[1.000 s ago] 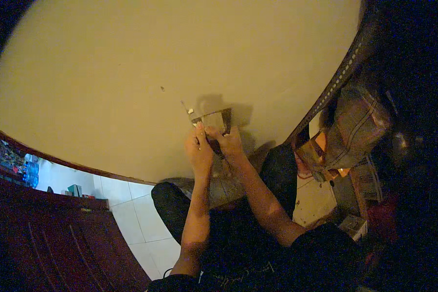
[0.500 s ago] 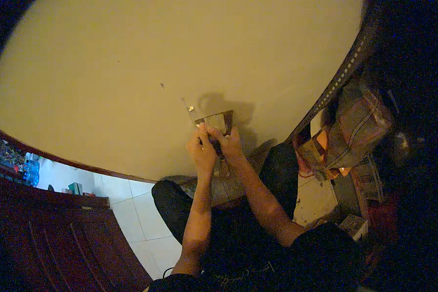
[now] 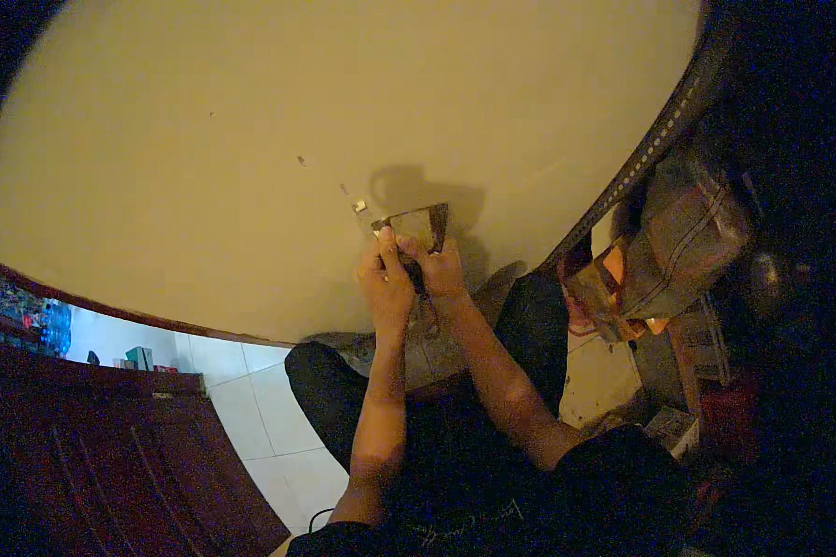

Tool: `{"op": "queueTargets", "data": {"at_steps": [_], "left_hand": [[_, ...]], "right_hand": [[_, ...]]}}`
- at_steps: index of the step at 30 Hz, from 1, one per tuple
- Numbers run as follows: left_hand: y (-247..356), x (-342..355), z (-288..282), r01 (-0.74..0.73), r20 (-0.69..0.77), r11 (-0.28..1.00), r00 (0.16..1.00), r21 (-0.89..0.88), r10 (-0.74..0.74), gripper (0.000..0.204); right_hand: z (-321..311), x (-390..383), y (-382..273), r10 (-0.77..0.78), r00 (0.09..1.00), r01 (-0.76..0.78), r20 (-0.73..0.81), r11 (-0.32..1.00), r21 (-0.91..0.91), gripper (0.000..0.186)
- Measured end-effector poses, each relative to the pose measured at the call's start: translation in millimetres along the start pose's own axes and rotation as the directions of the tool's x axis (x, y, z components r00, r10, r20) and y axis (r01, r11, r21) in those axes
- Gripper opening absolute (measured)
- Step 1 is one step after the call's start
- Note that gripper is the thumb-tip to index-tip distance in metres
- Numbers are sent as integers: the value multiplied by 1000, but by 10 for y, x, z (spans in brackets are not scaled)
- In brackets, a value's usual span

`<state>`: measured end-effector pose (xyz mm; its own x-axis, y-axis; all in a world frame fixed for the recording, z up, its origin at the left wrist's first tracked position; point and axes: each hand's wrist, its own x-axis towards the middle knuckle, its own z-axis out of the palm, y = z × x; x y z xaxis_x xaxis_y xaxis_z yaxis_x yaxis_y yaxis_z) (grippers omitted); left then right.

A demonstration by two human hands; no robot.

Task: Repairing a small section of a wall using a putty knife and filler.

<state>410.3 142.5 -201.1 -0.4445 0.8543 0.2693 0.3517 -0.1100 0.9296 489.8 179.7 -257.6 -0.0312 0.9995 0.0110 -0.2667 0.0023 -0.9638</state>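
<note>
Both my hands hold a small dark-edged frame-like object [image 3: 439,227] with a pale, seemingly see-through middle, just above the pale table top [image 3: 204,204]. Its kind is too unclear to name. My left hand [image 3: 386,283] pinches its near left corner between thumb and fingers. My right hand [image 3: 440,269] is closed round the near right part, the thumb reaching toward the left hand. A dark, loop-like part hangs below between my wrists. Just beyond the left fingertips lies a small shiny piece [image 3: 359,206], with a thin sliver beside it. Farther off is another tiny dark bit [image 3: 300,161].
The table's curved edge [image 3: 158,320] runs round in front of my knees. Left of me stand a dark wooden panelled piece [image 3: 149,464] and a white tiled floor [image 3: 260,408]. Bags [image 3: 687,232] and a box [image 3: 671,432] crowd the dim right side.
The framed object has tilted slightly in my hands, and its dark right edge shows a little more. My grip looks the same. The whole view has shifted slightly.
</note>
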Motion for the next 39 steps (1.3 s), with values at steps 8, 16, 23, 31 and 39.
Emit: {"op": "queueTargets", "data": {"at_steps": [8, 16, 23, 31, 39], "left_hand": [[63, 9, -10, 24, -21, 992, 1000, 127, -21, 44], [-32, -27, 37, -14, -36, 995, 999, 95, 17, 35], [-59, 42, 62, -146, -114, 985, 981, 87, 155, 33], [-3, -2, 36, -97, -80, 971, 990, 217, 117, 35], [270, 80, 9, -137, -136, 990, 982, -33, 131, 37]], "right_hand": [[73, -64, -195, 11, 998, -5, -54, 995, 104, 25], [-14, -18, 1, -3, 1000, 2, -18, 997, -74, 41], [-10, 67, 106, -50, 993, 40, -106, 995, -97, 54], [-35, 148, 313, -57, 997, 58, -50, 998, 20, 64], [-69, 218, 104, -94, 996, 86, -12, 947, -310, 70]]}}
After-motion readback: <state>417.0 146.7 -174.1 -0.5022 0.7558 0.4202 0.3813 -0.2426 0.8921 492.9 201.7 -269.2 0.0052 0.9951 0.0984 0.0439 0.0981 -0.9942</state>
